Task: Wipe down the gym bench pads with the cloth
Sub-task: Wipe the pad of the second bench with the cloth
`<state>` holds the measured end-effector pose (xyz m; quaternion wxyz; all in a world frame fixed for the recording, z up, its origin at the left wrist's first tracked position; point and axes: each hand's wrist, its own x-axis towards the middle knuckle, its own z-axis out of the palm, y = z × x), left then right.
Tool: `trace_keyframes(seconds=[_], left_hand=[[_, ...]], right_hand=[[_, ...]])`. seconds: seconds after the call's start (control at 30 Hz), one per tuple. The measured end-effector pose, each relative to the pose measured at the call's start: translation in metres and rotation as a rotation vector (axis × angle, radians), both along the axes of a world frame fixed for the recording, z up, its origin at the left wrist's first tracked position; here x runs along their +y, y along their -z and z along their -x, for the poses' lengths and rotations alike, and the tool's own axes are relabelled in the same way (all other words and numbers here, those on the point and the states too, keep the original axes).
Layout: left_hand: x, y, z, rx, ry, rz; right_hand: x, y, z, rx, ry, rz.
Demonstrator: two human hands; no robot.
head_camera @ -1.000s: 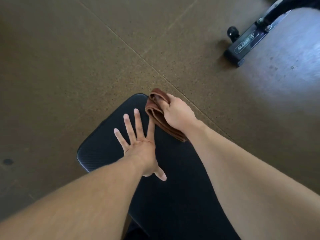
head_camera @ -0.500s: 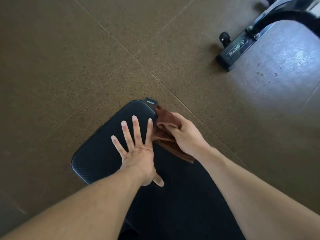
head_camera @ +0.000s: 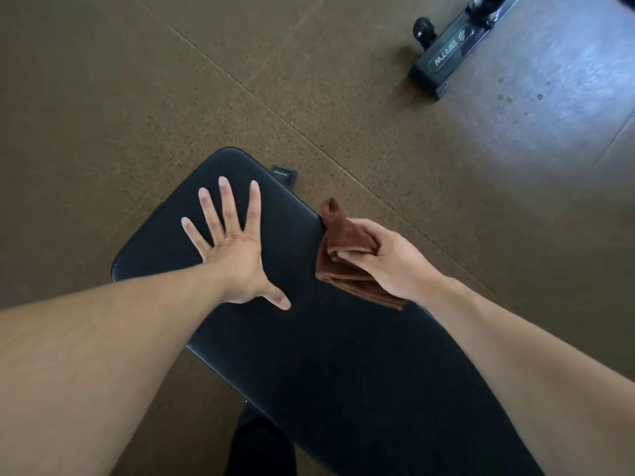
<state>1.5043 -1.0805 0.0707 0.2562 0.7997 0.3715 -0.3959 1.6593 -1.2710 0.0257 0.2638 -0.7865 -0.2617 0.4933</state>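
Looks like a gym, home or commercial, hard to say. Speckled rubber tile flooring (head_camera: 144, 97) with seams, a black padded bench pad (head_camera: 309, 355), and the wheeled foot of some other machine (head_camera: 446, 53) in the corner.

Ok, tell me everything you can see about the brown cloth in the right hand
The brown cloth looks like soft, napped fabric, rust-brown, folded into several layers whose stacked edges show along its lower side. One corner sticks up and away from the person. The right hand grips it, thumb on top and fingers wrapped beneath. It sits at the right edge of the black bench pad; whether it presses on the pad cannot be told. The left hand, spread flat on the pad, does not touch it.
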Motion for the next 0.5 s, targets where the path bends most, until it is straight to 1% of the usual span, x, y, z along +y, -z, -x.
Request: trace_keyframes(seconds=[0.07,0.17,0.27,0.3,0.4,0.47,0.5], left_hand=[[-0.002,0.0,0.002,-0.007,0.003,-0.011],[-0.004,0.001,0.002,-0.014,0.023,-0.014],[-0.005,0.001,0.003,-0.01,0.026,-0.035],[-0.006,0.001,0.002,-0.011,0.032,-0.034],[-0.011,0.0,0.003,0.002,0.033,-0.077],[-0.016,-0.005,0.004,-0.007,0.047,-0.129],[-0.02,-0.008,0.004,-0.021,0.092,-0.143]], right_hand=[[-0.04,-0.008,0.002,-0.016,0.006,0.063],[-0.082,-0.016,0.011,-0.026,0.093,0.125],[-0.06,-0.013,0.022,-0.088,0.125,0.144],[-0.046,-0.012,0.025,-0.141,0.103,0.148],[-0.009,-0.009,0.034,-0.295,0.016,0.075],[-0.009,-0.008,0.036,-0.326,0.001,0.069],[-0.019,-0.008,0.036,-0.337,-0.004,0.071]])
